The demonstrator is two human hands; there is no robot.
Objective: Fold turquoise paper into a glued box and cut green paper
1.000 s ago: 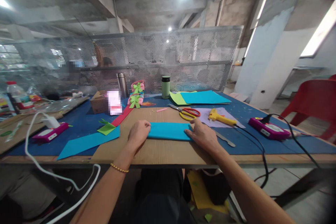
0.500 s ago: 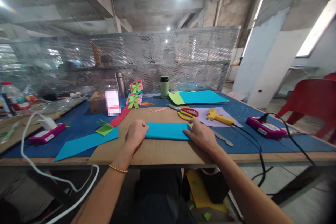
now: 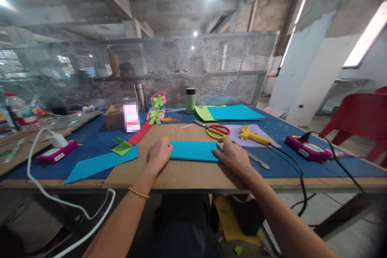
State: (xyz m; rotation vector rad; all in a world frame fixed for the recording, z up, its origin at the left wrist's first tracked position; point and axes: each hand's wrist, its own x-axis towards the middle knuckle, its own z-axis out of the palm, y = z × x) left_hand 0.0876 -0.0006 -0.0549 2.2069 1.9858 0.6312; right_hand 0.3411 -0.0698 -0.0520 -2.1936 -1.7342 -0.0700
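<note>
A folded blue paper strip (image 3: 193, 150) lies flat on a brown cardboard sheet (image 3: 181, 173) in front of me. My left hand (image 3: 159, 152) rests curled at the strip's left end, knuckles up, pressing on it. My right hand (image 3: 231, 154) lies on the strip's right end with its fingers spread flat. Red and yellow scissors (image 3: 215, 129) and a yellow glue gun (image 3: 253, 134) lie just beyond my right hand.
A larger blue paper piece (image 3: 99, 162) and a green scrap (image 3: 121, 148) lie to the left. Pink devices (image 3: 54, 154) (image 3: 306, 148) with cables sit at both sides. A green cup (image 3: 190, 100), a steel flask (image 3: 140, 97), paper bows (image 3: 156, 111) and paper sheets (image 3: 232, 112) stand further back. A red chair (image 3: 359, 119) is at the right.
Both hands stay on the ends of the blue strip; only the camera has shifted slightly.
</note>
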